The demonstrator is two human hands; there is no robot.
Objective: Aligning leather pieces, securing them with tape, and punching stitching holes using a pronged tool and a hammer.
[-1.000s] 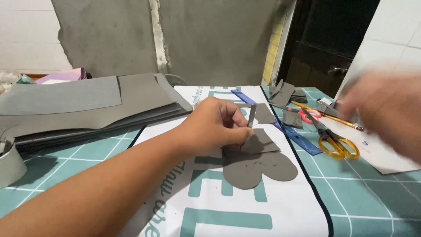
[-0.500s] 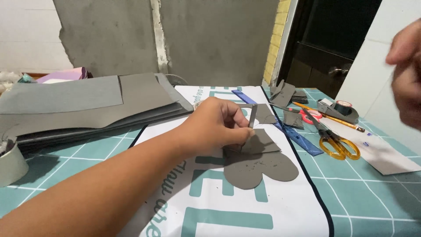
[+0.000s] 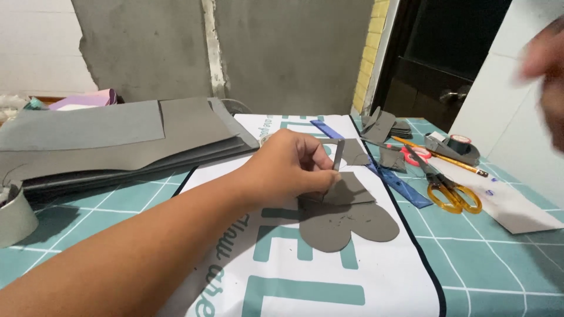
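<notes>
Grey strip: you've got a narrow grey strip (image 3: pixel 338 154) standing upright, pinched at its lower end, just above the grey cutouts on the white sheet in the middle of the table.

Left hand: your left hand (image 3: pixel 288 167) reaches in from the lower left, fingers curled together with thumb and fingertips clamped on the strip, the heel of the hand resting on the sheet.

Cutouts: right under that hand there's a squarish grey piece (image 3: pixel 346 191) lying on top of a bigger rounded grey cutout (image 3: pixel 346 226) with lobed edges. The two overlap and lie flat.

Sheet: all of this is on a white printed sheet (image 3: pixel 352 287) with teal lettering, spread over a teal gridded cutting mat (image 3: pixel 499 270).

Right hand: your right hand (image 3: pixel 546 76) is up at the far right edge, raised off the table and heavily blurred, so honestly can't tell how the fingers are set or whether it's holding anything.

Right side stuff: yellow-handled scissors (image 3: pixel 449 191) lie on the mat, a blue ruler (image 3: pixel 382 170) beside the sheet's edge, grey scraps (image 3: pixel 382 126) farther back.

Left side stuff: a stack of big grey sheets (image 3: pixel 106 138) sits well apart from your hand.
</notes>
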